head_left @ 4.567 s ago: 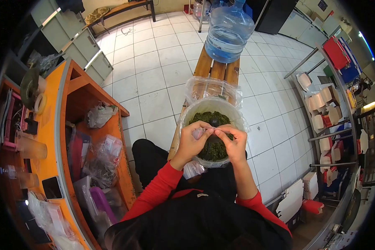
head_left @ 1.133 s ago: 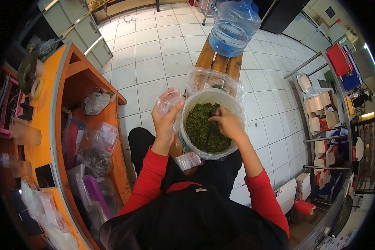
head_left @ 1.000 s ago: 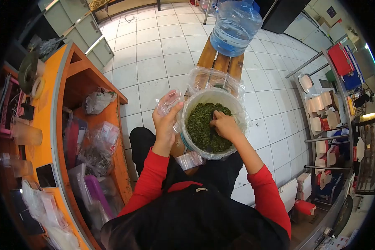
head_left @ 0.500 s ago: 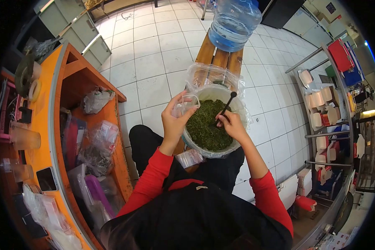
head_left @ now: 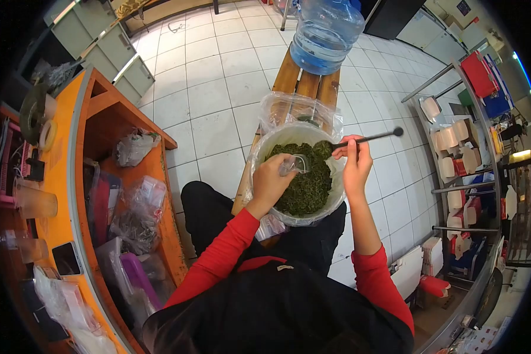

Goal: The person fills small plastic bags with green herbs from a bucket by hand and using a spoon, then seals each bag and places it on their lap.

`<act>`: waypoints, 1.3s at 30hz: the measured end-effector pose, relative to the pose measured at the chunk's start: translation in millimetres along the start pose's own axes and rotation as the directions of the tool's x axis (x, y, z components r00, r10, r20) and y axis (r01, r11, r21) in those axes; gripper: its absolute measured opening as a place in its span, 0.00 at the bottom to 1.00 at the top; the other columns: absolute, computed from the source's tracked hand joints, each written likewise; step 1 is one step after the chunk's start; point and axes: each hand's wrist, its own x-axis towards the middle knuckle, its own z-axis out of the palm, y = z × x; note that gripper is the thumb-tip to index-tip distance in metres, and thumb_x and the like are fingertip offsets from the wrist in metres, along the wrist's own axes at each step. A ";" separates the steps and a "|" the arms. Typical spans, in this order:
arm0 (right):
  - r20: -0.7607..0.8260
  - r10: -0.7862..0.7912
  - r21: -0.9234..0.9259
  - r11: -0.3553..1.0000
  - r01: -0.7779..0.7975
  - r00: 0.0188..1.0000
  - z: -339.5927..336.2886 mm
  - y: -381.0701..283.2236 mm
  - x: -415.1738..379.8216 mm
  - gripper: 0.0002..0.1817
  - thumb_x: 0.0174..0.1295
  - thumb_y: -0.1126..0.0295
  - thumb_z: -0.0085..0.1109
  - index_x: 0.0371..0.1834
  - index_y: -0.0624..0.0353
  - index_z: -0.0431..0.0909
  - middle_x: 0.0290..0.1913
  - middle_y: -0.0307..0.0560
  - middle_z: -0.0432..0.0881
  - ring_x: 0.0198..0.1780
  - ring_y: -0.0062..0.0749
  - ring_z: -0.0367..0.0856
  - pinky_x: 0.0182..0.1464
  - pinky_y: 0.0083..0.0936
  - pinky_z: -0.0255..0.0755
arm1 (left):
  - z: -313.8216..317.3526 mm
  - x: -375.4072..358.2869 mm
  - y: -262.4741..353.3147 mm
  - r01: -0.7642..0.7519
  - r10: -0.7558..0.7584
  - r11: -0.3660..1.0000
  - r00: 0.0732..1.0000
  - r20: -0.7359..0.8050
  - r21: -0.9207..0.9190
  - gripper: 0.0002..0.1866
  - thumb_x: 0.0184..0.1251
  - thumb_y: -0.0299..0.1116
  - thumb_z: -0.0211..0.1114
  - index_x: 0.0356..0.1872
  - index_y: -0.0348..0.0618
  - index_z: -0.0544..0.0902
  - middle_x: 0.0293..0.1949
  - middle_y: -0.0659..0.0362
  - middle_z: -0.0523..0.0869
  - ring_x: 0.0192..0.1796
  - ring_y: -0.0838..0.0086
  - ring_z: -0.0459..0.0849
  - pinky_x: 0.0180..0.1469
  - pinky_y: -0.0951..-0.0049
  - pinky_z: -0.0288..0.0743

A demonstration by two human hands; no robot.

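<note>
A white bucket lined with clear plastic [head_left: 259,154] holds chopped dark green leaves [head_left: 307,192] between my knees. Over its left part, my left hand [head_left: 272,180] is closed on a small clear plastic bag [head_left: 295,165], its mouth above the leaves. My right hand [head_left: 355,165] pinches a black spoon [head_left: 369,139] at the right rim. The spoon's bowl, heaped with leaves, is over the bucket and its handle points right. Crumpled clear plastic [head_left: 271,109] lies on the bench behind the bucket.
A large blue water bottle [head_left: 326,38] stands on the wooden bench [head_left: 308,85]. An orange counter [head_left: 91,236] with cups, a phone [head_left: 67,258] and plastic bags is at the left. At the right, a metal rack [head_left: 463,187] holds folded boxes.
My left hand has lowered the small bag over the leaves. My right hand has lifted the spoon out of the leaves with a load and moved right, turning the handle sideways.
</note>
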 end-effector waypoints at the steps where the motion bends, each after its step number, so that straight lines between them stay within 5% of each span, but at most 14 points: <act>1: 0.021 -0.160 -0.081 0.984 0.161 0.987 6.4 -5.4 -6.8 0.06 0.71 0.76 0.46 0.40 0.67 0.72 0.37 0.51 0.79 0.28 0.31 0.80 0.33 0.25 0.75 | 3.6 0.3 -0.2 0.007 -0.007 1.000 1.000 0.014 -0.010 0.17 0.50 0.32 0.75 0.42 0.43 0.84 0.41 0.53 0.87 0.44 0.60 0.86 0.45 0.66 0.78; 5: 0.257 -0.615 -0.325 0.672 0.666 0.746 12.1 -7.2 -25.2 0.06 0.63 0.84 0.52 0.43 0.68 0.73 0.40 0.58 0.79 0.32 0.42 0.82 0.34 0.28 0.77 | 16.2 0.8 -4.4 -0.012 0.013 0.994 1.000 0.010 -0.109 0.19 0.47 0.32 0.77 0.43 0.39 0.84 0.38 0.53 0.88 0.40 0.66 0.87 0.43 0.70 0.78; 7: 0.363 -0.692 -0.363 0.511 0.779 0.624 9.2 -8.9 -30.6 0.07 0.64 0.83 0.51 0.44 0.70 0.73 0.43 0.60 0.80 0.34 0.42 0.83 0.35 0.27 0.78 | 17.1 0.6 -2.1 -0.015 0.015 0.986 1.000 -0.007 -0.166 0.20 0.47 0.32 0.78 0.42 0.39 0.84 0.37 0.53 0.88 0.40 0.67 0.87 0.44 0.70 0.78; 11: 0.291 -0.751 -0.343 0.496 0.798 0.592 -1.8 1.7 -32.5 0.14 0.56 0.85 0.57 0.46 0.65 0.74 0.44 0.58 0.78 0.34 0.47 0.82 0.33 0.31 0.78 | 18.9 1.1 -5.5 -0.009 0.001 0.983 0.999 -0.042 -0.185 0.20 0.47 0.31 0.78 0.42 0.38 0.82 0.38 0.53 0.87 0.42 0.68 0.86 0.46 0.70 0.77; 15: 0.484 -0.343 -0.470 0.674 0.570 0.805 -11.2 12.2 -36.5 0.22 0.53 0.86 0.57 0.53 0.61 0.75 0.55 0.57 0.73 0.49 0.47 0.78 0.48 0.38 0.75 | 15.0 2.9 -1.4 -0.102 0.082 0.982 0.988 -0.131 -0.160 0.20 0.47 0.28 0.77 0.43 0.38 0.81 0.40 0.54 0.86 0.45 0.65 0.85 0.47 0.69 0.77; 16: 0.424 -0.265 -0.408 0.798 0.444 0.866 -7.9 13.2 -39.3 0.24 0.51 0.84 0.59 0.54 0.57 0.77 0.59 0.55 0.71 0.56 0.48 0.73 0.54 0.39 0.70 | 14.1 3.0 -0.8 -0.136 0.113 0.980 0.981 -0.157 -0.143 0.20 0.47 0.27 0.76 0.43 0.39 0.81 0.40 0.54 0.85 0.45 0.64 0.85 0.47 0.69 0.76; 24: 0.368 -0.370 -0.353 0.793 0.497 0.853 13.8 1.3 -33.5 0.09 0.51 0.79 0.66 0.35 0.54 0.84 0.56 0.49 0.73 0.55 0.44 0.74 0.54 0.36 0.67 | 0.9 -1.3 13.6 -0.144 0.163 0.983 0.971 -0.176 0.117 0.29 0.42 0.28 0.77 0.51 0.45 0.78 0.53 0.56 0.78 0.50 0.58 0.83 0.47 0.65 0.78; 28: 0.274 -0.265 -0.241 0.912 0.333 0.925 21.0 -8.3 -29.6 0.08 0.53 0.79 0.65 0.36 0.55 0.83 0.47 0.45 0.78 0.47 0.42 0.78 0.54 0.33 0.67 | -12.2 4.7 10.6 -0.084 0.115 0.972 0.984 -0.133 0.220 0.36 0.43 0.32 0.78 0.59 0.45 0.74 0.59 0.55 0.76 0.52 0.59 0.82 0.48 0.68 0.80; 30: 0.261 -0.233 -0.274 0.913 0.304 0.937 19.1 -14.6 -28.1 0.09 0.54 0.79 0.65 0.38 0.55 0.83 0.41 0.43 0.80 0.44 0.41 0.79 0.54 0.32 0.67 | -13.1 11.8 11.2 -0.303 0.301 0.953 0.945 -0.130 0.005 0.33 0.49 0.32 0.77 0.60 0.40 0.75 0.60 0.54 0.77 0.53 0.63 0.83 0.50 0.70 0.79; 31: 0.222 -0.210 -0.258 0.929 0.265 0.952 19.8 -17.4 -28.5 0.09 0.54 0.79 0.65 0.38 0.56 0.83 0.39 0.42 0.81 0.44 0.39 0.79 0.54 0.31 0.67 | -14.0 12.0 11.7 -0.289 0.274 0.941 0.956 -0.104 -0.175 0.31 0.52 0.31 0.76 0.59 0.38 0.76 0.59 0.53 0.79 0.53 0.65 0.83 0.50 0.72 0.78; 32: 0.184 -0.184 -0.240 0.944 0.226 0.966 21.2 -20.4 -29.9 0.09 0.55 0.79 0.66 0.38 0.57 0.83 0.38 0.42 0.82 0.44 0.38 0.80 0.53 0.30 0.68 | -14.9 12.2 12.3 -0.258 0.246 0.901 0.966 -0.078 -0.349 0.28 0.55 0.31 0.75 0.58 0.36 0.77 0.58 0.53 0.80 0.53 0.68 0.83 0.51 0.73 0.78; 34: 0.099 -0.054 -0.063 0.996 0.060 0.994 25.3 -26.3 -33.7 0.08 0.55 0.80 0.66 0.39 0.59 0.83 0.36 0.42 0.83 0.43 0.34 0.80 0.52 0.28 0.69 | -16.8 8.7 17.1 0.100 0.018 0.675 0.988 0.152 -0.731 0.21 0.60 0.28 0.72 0.53 0.32 0.81 0.53 0.53 0.84 0.51 0.72 0.83 0.53 0.75 0.76; 36: 0.060 0.167 0.261 0.949 -0.177 0.984 28.9 -31.3 -38.4 0.08 0.55 0.80 0.67 0.38 0.62 0.83 0.36 0.43 0.83 0.42 0.30 0.80 0.50 0.25 0.70 | -19.3 6.7 23.6 0.139 -0.075 0.652 0.990 0.120 -0.745 0.14 0.61 0.26 0.70 0.46 0.30 0.84 0.45 0.55 0.86 0.47 0.75 0.84 0.52 0.76 0.76; 39: 0.096 0.219 0.296 0.925 -0.238 0.971 26.7 -25.4 -41.1 0.07 0.55 0.81 0.67 0.37 0.66 0.83 0.36 0.42 0.83 0.41 0.25 0.79 0.48 0.21 0.70 | -19.7 3.7 30.1 0.126 -0.104 0.620 0.992 0.078 -0.774 0.10 0.62 0.25 0.70 0.42 0.31 0.86 0.39 0.57 0.88 0.42 0.77 0.84 0.50 0.78 0.76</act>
